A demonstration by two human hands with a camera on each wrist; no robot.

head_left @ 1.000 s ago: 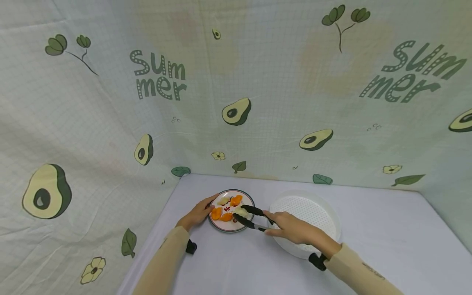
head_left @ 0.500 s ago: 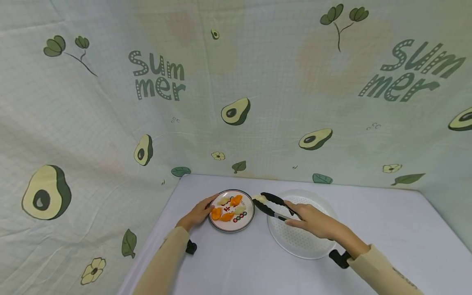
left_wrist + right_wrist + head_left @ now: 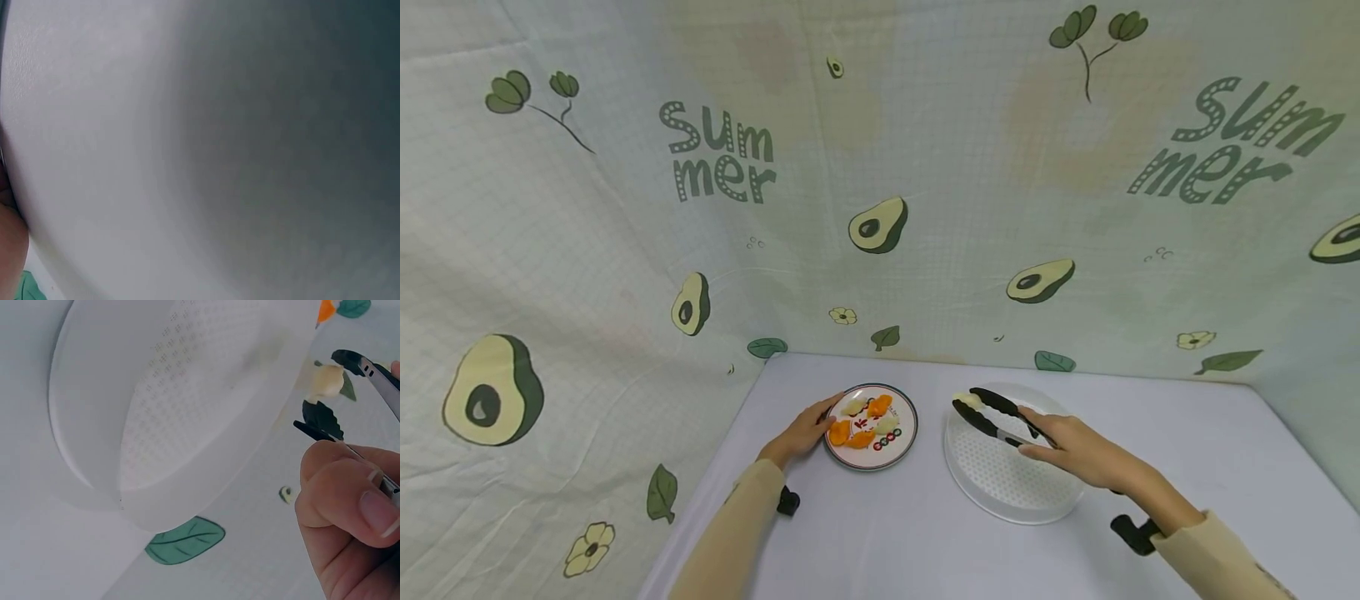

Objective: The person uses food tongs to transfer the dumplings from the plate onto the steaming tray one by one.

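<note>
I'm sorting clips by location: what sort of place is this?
Probably a makeshift indoor filming corner: avocado-printed fabric hangs behind a pale table, which bears a plate and a round, perforated white basket.

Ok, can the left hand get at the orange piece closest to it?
Probably yes: the left hand touches the plate right beside that orange piece, and nothing visible lies between them.
</note>
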